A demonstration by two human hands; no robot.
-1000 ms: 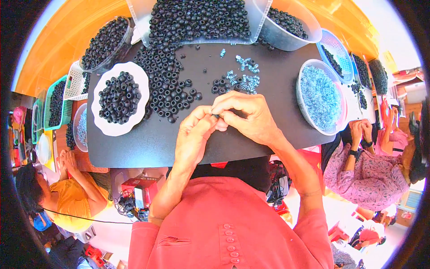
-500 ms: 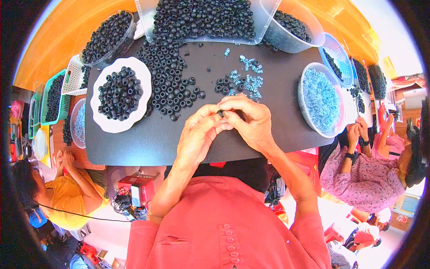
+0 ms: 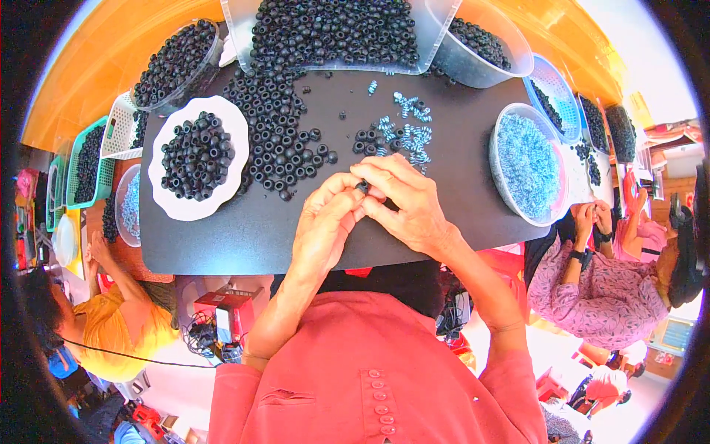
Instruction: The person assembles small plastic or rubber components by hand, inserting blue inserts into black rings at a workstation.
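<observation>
Over the tabletop (image 3: 222, 248), near its curved front edge, our left hand (image 3: 319, 218) pinched a small black bead (image 3: 362, 186). Our right hand (image 3: 410, 207) met it; we couldn't tell whether it gripped too. Open dark surface stretched rightward to a bowl (image 3: 495, 170) of blue coils (image 3: 526, 163), leftward to a wavy-edged white plate (image 3: 196, 211). Loose beads (image 3: 367, 142) lay just beyond our fingers.

Dark table (image 3: 473, 200); at left, scalloped white plate (image 3: 194, 211) with black beads (image 3: 196, 155); beside it, loose black beads (image 3: 277, 144) strewn up to clear rectangular bin (image 3: 438, 37) at far side; near centre, pale-blue coils (image 3: 418, 137) among fewer beads (image 3: 367, 141); at right, round bowl (image 3: 564, 189) of blue pieces (image 3: 527, 166).
</observation>
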